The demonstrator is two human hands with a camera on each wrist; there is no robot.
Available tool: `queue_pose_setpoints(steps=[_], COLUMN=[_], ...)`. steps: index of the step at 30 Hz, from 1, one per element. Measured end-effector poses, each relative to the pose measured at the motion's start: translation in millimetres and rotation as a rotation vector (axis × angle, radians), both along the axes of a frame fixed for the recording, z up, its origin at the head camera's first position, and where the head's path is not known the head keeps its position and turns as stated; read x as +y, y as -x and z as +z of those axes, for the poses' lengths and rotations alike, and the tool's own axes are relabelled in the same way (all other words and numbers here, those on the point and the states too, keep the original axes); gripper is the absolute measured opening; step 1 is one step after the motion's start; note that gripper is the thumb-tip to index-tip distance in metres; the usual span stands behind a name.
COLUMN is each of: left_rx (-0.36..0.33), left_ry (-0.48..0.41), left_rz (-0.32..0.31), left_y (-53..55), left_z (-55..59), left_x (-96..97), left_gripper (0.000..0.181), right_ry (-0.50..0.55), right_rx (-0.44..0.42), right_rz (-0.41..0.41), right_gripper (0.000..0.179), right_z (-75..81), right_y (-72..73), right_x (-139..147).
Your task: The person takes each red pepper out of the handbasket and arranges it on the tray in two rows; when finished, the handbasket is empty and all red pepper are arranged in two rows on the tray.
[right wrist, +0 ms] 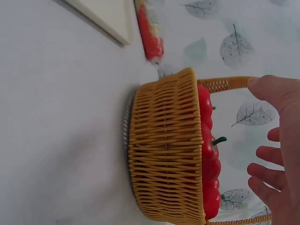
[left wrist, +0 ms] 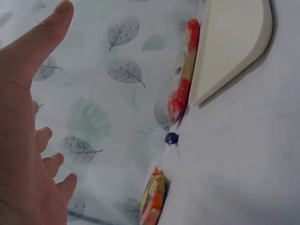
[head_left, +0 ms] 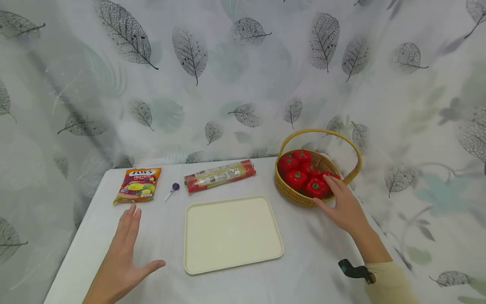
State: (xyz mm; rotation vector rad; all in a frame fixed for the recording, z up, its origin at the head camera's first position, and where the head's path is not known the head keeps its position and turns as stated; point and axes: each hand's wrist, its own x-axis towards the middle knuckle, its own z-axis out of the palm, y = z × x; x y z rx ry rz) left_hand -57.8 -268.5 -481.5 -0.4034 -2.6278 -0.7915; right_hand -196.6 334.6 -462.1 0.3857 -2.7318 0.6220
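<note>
My right hand [head_left: 344, 207] hovers at the front right of a wicker basket [head_left: 292, 193], thumb and fingers spread over its rim. Several red bell peppers [head_left: 296, 180] fill the basket, and its arched handle stands up. In the right wrist view the fingers are apart and hold nothing, while the peppers [right wrist: 211, 164] show above the woven side. My left hand [head_left: 123, 257] is held over the left part of the table, thumb stretched out to the side. Nearest to it is an orange candy bag [head_left: 138, 185] marked FOX'S, just beyond its fingertips.
A cream tray [head_left: 233, 236] lies at the middle of the white table [head_left: 303, 261]. Behind it is a long red-ended packet [head_left: 220, 176]. A purple lollipop [head_left: 175, 186] sits between packet and candy bag. A leaf-patterned curtain [head_left: 243, 84] hangs behind the table.
</note>
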Motion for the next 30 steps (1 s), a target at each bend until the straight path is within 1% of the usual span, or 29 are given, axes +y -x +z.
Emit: queue_pose_setpoints(steps=[3, 6, 10, 14, 18, 24, 27, 30], left_rx=[-0.047, -0.123, -0.208, -0.241, -0.255, -0.317, -0.349, -0.375], left_ry=[-0.036, -0.065, -0.097, -0.120, -0.134, -0.134, -0.138, -0.117], left_rz=[-0.002, 0.009, 0.023, 0.008, -0.030, -0.075, -0.081, -0.074], left_y=[1.1, 3.9, 9.1, 14.3, 19.4, 25.9, 27.6, 27.5], left_z=[-2.7, -5.1, -10.4, -19.5, -31.8, -54.9, -65.6, -74.8], left_x=[5.6, 11.8, 19.7, 26.6, 32.9, 41.0, 45.2, 49.1], left_gripper=[0.144, 0.144, 0.144, 0.143, 0.144, 0.143, 0.143, 0.142], right_ry=[0.001, 0.003, 0.001, 0.005, 0.009, -0.005, -0.006, -0.006], right_rx=[-0.015, -0.029, -0.048, -0.061, -0.092, -0.192, -0.220, -0.245], right_rz=[-0.024, -0.045, -0.070, -0.084, -0.097, -0.127, -0.130, -0.129], right_gripper=[0.083, 0.083, 0.080, 0.078, 0.078, 0.080, 0.079, 0.077], right_z=[-1.3, -4.0, -9.3, -15.4, -20.8, -23.0, -20.8, -16.9], right_y=[9.0, 16.6, 24.7, 30.6, 34.2, 38.4, 41.5, 43.9], right_x=[5, 8, 10, 12, 14, 12, 10, 9])
